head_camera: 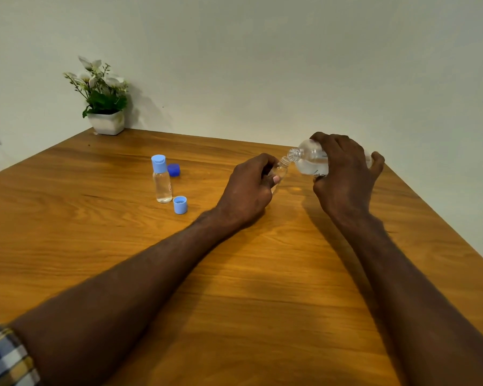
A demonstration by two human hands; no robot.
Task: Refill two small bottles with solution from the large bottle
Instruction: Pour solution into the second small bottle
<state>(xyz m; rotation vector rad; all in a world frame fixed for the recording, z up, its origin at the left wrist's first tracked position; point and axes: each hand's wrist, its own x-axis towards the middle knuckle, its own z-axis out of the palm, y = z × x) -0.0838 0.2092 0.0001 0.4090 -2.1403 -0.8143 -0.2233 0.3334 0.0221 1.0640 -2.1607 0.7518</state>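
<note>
My right hand (pixel 343 174) grips the large clear bottle (pixel 308 160), tipped on its side with its open neck pointing left. Its mouth meets the open neck of a small clear bottle (pixel 281 169) that my left hand (pixel 248 188) holds tilted, mostly hidden by the fingers. A second small bottle (pixel 161 181) stands upright at centre left with its light blue cap on and clear liquid inside. Beside its base lies a loose light blue cap (pixel 180 204). Just behind it rests a darker blue cap (pixel 174 169).
A wooden table (pixel 234 288) spreads below both arms, its right edge running diagonally close to my right hand. A potted white-flower plant (pixel 103 107) stands at the far left corner against the wall.
</note>
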